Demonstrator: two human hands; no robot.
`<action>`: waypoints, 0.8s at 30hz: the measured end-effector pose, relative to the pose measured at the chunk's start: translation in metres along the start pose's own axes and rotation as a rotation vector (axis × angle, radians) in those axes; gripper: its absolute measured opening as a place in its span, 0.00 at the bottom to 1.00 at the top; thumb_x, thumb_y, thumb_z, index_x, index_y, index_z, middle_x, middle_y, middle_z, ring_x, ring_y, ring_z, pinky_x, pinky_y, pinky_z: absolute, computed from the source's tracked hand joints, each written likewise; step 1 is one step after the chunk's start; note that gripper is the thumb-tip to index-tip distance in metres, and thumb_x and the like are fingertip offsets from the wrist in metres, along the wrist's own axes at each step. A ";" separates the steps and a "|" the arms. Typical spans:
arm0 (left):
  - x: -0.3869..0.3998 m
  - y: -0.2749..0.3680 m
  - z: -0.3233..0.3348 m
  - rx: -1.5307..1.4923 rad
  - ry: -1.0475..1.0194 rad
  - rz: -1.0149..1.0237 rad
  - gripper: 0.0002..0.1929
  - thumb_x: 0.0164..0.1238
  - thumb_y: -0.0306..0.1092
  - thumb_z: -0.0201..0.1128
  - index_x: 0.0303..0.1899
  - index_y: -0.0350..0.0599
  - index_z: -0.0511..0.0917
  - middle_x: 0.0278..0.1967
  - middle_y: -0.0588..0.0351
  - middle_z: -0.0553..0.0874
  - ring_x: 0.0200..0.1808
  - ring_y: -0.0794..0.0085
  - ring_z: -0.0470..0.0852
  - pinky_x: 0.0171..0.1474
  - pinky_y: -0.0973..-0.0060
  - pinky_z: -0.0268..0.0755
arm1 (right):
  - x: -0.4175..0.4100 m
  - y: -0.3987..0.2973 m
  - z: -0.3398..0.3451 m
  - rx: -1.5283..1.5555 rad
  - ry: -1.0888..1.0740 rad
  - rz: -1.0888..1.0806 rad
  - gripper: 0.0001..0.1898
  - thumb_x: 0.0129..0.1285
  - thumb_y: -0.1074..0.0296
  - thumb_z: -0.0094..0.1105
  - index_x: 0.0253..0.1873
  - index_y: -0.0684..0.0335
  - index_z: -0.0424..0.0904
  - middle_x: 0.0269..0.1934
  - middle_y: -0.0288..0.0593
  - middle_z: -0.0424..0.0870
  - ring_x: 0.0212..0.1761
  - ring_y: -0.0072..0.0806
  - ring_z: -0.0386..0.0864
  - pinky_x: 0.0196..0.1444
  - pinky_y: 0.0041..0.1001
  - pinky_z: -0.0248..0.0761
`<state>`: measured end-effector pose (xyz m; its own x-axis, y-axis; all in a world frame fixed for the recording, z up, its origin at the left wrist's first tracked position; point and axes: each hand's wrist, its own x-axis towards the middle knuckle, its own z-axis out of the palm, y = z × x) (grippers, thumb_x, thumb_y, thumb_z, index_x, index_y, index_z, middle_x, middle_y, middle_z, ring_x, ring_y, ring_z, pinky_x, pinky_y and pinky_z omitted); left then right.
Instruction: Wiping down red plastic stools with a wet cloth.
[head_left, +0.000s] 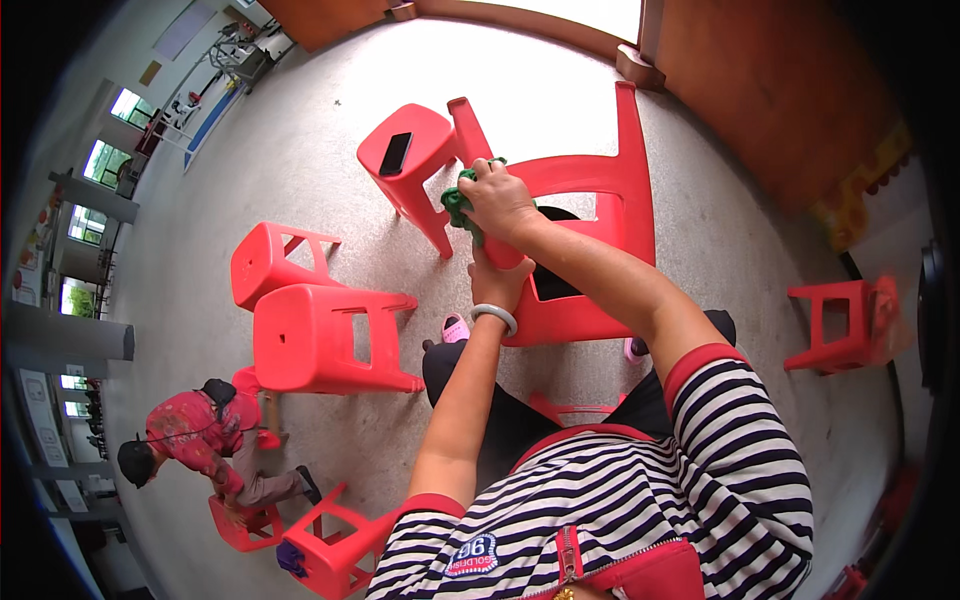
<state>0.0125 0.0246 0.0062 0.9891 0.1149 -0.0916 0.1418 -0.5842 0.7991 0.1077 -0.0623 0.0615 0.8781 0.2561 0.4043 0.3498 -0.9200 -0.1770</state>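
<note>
A red plastic stool (574, 172) lies tipped in front of my knees, its legs pointing away from me. My right hand (499, 199) presses a bunched green cloth (459, 206) against the stool's left leg side. Just below it, my left hand (499, 281), with a pale bangle on the wrist, grips that same side of the stool. Something black (555, 277) shows through the stool's opening; I cannot tell what it is. Part of another red seat or stool (574, 410) is visible between my thighs.
Left of the stool, a red stool (427, 135) carries a black smartphone (396, 154). Two more red stools (285, 337) (255, 266) stand further left. A person (199, 431) bends over a stool (247, 525) at lower left. A purple cloth (291, 559) hangs on a nearby stool (337, 551). Another stool (832, 326) is at right.
</note>
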 end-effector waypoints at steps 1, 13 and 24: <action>0.001 -0.007 -0.003 -0.030 0.011 0.002 0.58 0.44 0.46 0.77 0.79 0.54 0.52 0.60 0.27 0.75 0.61 0.35 0.79 0.66 0.53 0.72 | 0.010 -0.001 -0.001 -0.001 0.003 -0.015 0.20 0.57 0.53 0.73 0.52 0.51 0.82 0.53 0.44 0.76 0.56 0.45 0.79 0.49 0.37 0.84; -0.013 0.034 -0.014 -0.014 -0.076 -0.156 0.57 0.45 0.41 0.75 0.79 0.49 0.51 0.62 0.29 0.73 0.59 0.40 0.80 0.67 0.59 0.73 | 0.135 0.064 -0.004 0.013 -0.120 0.274 0.25 0.64 0.45 0.66 0.64 0.42 0.76 0.61 0.49 0.73 0.61 0.52 0.79 0.58 0.43 0.80; -0.013 0.015 -0.009 0.004 -0.080 -0.042 0.58 0.41 0.43 0.76 0.79 0.53 0.52 0.59 0.29 0.76 0.58 0.37 0.80 0.66 0.55 0.73 | 0.082 0.069 -0.017 -0.087 -0.149 -0.012 0.23 0.60 0.48 0.70 0.57 0.49 0.80 0.56 0.50 0.75 0.55 0.47 0.82 0.52 0.40 0.82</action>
<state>0.0019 0.0216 0.0252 0.9822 0.0751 -0.1722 0.1833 -0.5834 0.7912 0.1979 -0.1100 0.0980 0.9149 0.3028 0.2670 0.3370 -0.9370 -0.0919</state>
